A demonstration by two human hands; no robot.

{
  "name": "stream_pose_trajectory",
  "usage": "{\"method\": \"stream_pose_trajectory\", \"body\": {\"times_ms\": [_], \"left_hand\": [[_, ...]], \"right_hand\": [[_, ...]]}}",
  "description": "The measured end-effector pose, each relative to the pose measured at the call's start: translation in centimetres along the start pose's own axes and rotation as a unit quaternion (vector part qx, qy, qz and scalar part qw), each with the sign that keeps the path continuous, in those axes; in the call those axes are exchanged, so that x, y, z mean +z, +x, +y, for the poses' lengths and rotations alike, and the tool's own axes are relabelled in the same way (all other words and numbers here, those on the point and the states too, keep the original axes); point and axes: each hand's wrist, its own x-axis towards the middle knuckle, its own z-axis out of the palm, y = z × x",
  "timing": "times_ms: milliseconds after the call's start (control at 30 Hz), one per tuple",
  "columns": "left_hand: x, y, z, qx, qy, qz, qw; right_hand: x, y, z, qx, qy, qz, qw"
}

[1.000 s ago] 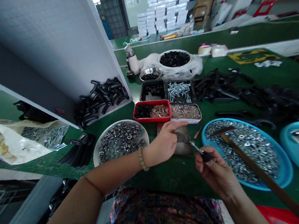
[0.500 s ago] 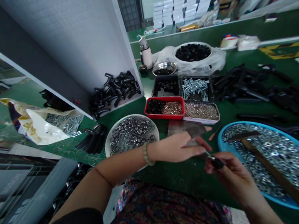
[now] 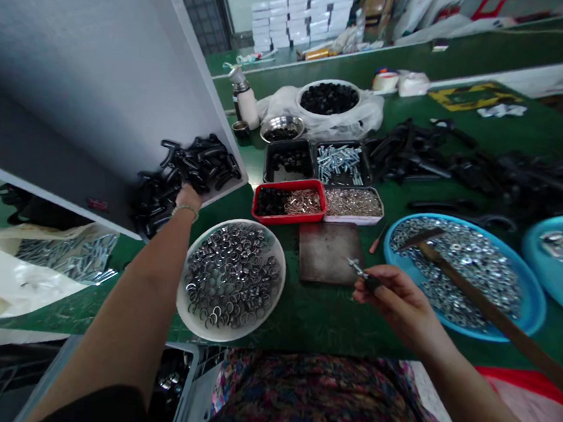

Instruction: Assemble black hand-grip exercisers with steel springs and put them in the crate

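Note:
My left hand (image 3: 188, 197) is stretched far out to the pile of black curved plastic parts (image 3: 185, 173) on the white board at the left; its fingers are hidden among them. My right hand (image 3: 392, 302) is closed on a small black-handled tool with a metal tip (image 3: 362, 274), held just above the green table near a dark flat metal plate (image 3: 326, 250). A white bowl of shiny metal rings (image 3: 231, 279) lies between my arms.
A red tray (image 3: 290, 203), a tray of small pins (image 3: 353, 202), black trays of screws (image 3: 339, 162), a blue basin of washers (image 3: 461, 273) with a hammer (image 3: 482, 309) across it, black parts (image 3: 467, 167) at the right, a bag of bolts (image 3: 63, 255) at the left.
My left hand left the metal plate and swung left to the pile of black curved parts. My right hand stayed put with the tool.

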Motion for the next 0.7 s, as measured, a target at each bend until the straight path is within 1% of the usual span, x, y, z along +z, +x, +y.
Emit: {"method": "stream_pose_trajectory", "body": {"times_ms": [67, 100, 133, 200, 233, 300, 333, 367, 433, 467, 500, 533, 600, 633, 667, 700], "left_hand": [[0.4, -0.6, 0.3, -0.004, -0.045, -0.007, 0.999], [0.9, -1.3, 0.6, -0.005, -0.068, -0.009, 0.998], [1.6, -2.4, 0.9, -0.008, -0.101, -0.038, 0.994], [3.5, -5.8, 1.6, -0.024, -0.173, -0.139, 0.975], [4.7, -7.9, 2.0, -0.043, -0.239, -0.254, 0.936], [7.0, -12.6, 2.6, -0.075, -0.256, -0.375, 0.888], [8.1, -14.7, 2.9, -0.089, -0.261, -0.462, 0.843], [8.9, -16.6, 3.2, -0.092, -0.272, -0.516, 0.807], [9.7, -19.3, 3.7, -0.092, -0.295, -0.598, 0.739], [9.9, -20.0, 3.9, -0.088, -0.302, -0.619, 0.720], [9.9, -20.5, 4.0, -0.084, -0.304, -0.622, 0.716], [10.0, -20.6, 4.0, -0.078, -0.303, -0.608, 0.730], [10.4, -20.5, 3.8, -0.068, -0.290, -0.545, 0.784], [10.8, -20.3, 3.7, -0.067, -0.283, -0.517, 0.805], [11.1, -20.2, 3.6, -0.068, -0.279, -0.506, 0.813], [11.5, -20.1, 3.4, -0.068, -0.281, -0.510, 0.810]], "right_hand": [[0.2, 0.0, -0.3, -0.014, -0.027, -0.007, 1.000], [0.2, 0.0, -0.4, -0.023, -0.054, -0.012, 0.998], [0.2, 0.0, -0.5, -0.031, -0.090, -0.020, 0.995], [0.4, 0.0, -0.8, -0.053, -0.179, -0.051, 0.981], [0.5, 0.0, -1.0, -0.068, -0.226, -0.075, 0.969], [0.9, -0.1, -1.4, -0.104, -0.311, -0.140, 0.934], [1.1, -0.2, -1.5, -0.116, -0.345, -0.176, 0.914], [1.1, -0.3, -1.7, -0.121, -0.374, -0.210, 0.895], [0.7, -0.7, -1.8, -0.116, -0.417, -0.254, 0.865], [0.4, -0.9, -1.8, -0.112, -0.435, -0.258, 0.855], [0.0, -1.1, -1.8, -0.111, -0.448, -0.250, 0.851], [-0.3, -1.3, -1.7, -0.113, -0.457, -0.236, 0.850], [-0.9, -1.8, -1.6, -0.123, -0.458, -0.208, 0.856], [-1.0, -2.0, -1.6, -0.130, -0.454, -0.202, 0.858], [-1.1, -2.2, -1.5, -0.138, -0.449, -0.201, 0.860], [-1.1, -2.4, -1.5, -0.146, -0.448, -0.200, 0.859]]}}
